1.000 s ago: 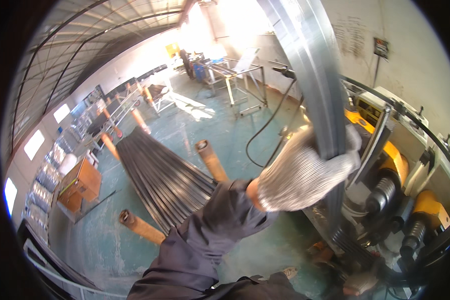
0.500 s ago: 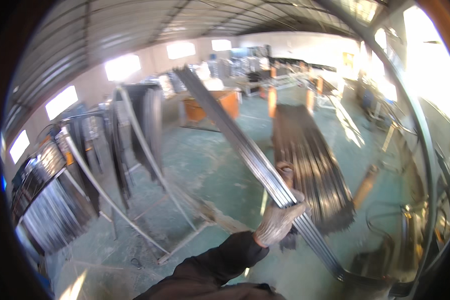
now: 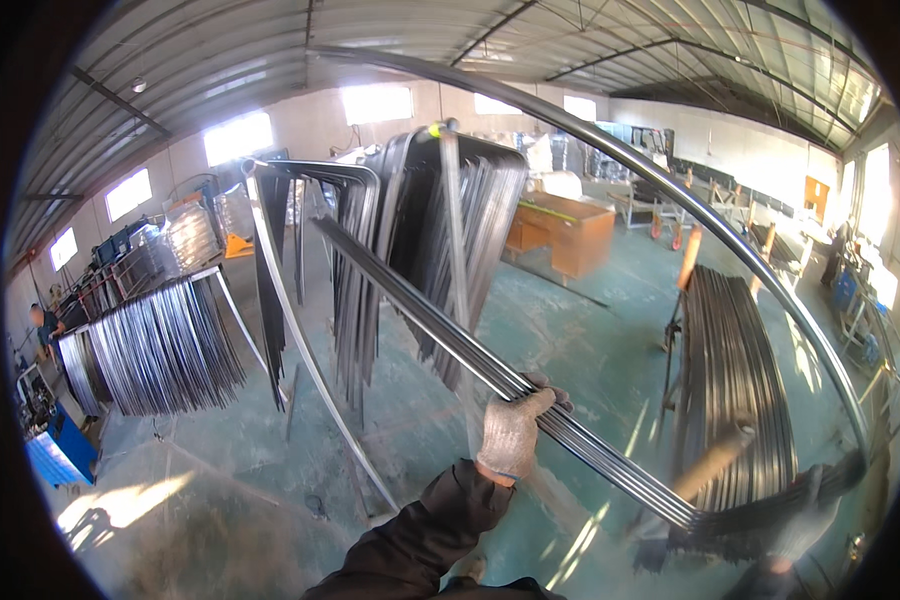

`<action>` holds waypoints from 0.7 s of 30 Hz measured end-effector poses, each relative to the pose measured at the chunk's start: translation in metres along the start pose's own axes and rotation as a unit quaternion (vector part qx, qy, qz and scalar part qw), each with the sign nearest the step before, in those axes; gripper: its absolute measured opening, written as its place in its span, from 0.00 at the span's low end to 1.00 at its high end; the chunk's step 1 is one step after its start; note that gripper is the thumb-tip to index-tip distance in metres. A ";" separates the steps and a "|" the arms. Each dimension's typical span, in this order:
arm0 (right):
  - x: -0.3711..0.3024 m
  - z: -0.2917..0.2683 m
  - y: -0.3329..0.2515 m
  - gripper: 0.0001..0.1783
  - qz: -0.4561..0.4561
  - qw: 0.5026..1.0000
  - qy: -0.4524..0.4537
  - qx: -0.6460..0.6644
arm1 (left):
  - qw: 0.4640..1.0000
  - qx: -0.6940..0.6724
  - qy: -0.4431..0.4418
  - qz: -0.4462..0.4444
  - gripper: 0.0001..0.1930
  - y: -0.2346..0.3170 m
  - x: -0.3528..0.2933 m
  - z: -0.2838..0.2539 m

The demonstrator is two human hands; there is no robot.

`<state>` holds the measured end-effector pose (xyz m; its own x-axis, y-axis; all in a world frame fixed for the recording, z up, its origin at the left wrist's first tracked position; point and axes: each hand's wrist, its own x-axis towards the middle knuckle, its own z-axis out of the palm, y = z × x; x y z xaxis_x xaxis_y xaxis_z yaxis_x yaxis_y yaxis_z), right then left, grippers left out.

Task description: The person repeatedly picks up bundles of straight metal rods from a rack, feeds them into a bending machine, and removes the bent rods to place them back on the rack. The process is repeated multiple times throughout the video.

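Observation:
My left hand (image 3: 510, 435), in a pale knit glove and dark sleeve, is closed round a bundle of bent metal tubes (image 3: 610, 450). The tubes slant from the upper left down to a corner at the lower right. From there a long tube leg (image 3: 610, 140) arches back over the top of the view. My right hand (image 3: 802, 535), pale-gloved and smeared by motion, is at the bent end of the bundle; its fingers cannot be made out. Ahead, dark bent tubes (image 3: 490, 190) hang on a rack (image 3: 454, 210), with the bundle's far end passing in front of them.
More tubes (image 3: 170, 345) hang on a rack at the left, near a person (image 3: 45, 325) and a blue box (image 3: 60, 450). A stack of long profiles (image 3: 740, 390) lies on supports at the right. Farther back stands an orange-brown desk (image 3: 560, 235). A slanted rack leg (image 3: 315, 350) reaches the floor.
The view has swung left, so the racks now lie nearer the middle and the profile stack farther right. The bundle has come round toward the hanging tubes. My blurred right hand now shows.

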<state>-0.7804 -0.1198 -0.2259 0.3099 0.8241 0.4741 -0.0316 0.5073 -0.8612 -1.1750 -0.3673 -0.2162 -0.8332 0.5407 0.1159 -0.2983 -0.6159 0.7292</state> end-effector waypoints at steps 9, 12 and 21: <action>-0.028 0.365 -0.132 0.11 -0.159 0.972 -0.175 -0.006 | 0.988 -0.109 0.029 0.101 0.08 0.161 0.195 -0.132; -0.034 0.474 -0.212 0.12 -0.224 0.947 -0.228 -0.001 | 0.976 -0.167 0.070 0.118 0.06 0.187 0.229 -0.168; -0.200 0.702 -0.368 0.21 -0.420 0.836 -0.351 -0.035 | 0.933 -0.333 0.039 0.129 0.06 0.260 0.275 -0.250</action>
<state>-1.4982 -0.2941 0.1247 -0.4407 0.1413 0.8865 -0.0203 0.9857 -0.1672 -1.5982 -0.5219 -0.1635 -0.9410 0.2981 0.1601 -0.2851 -0.9533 0.0993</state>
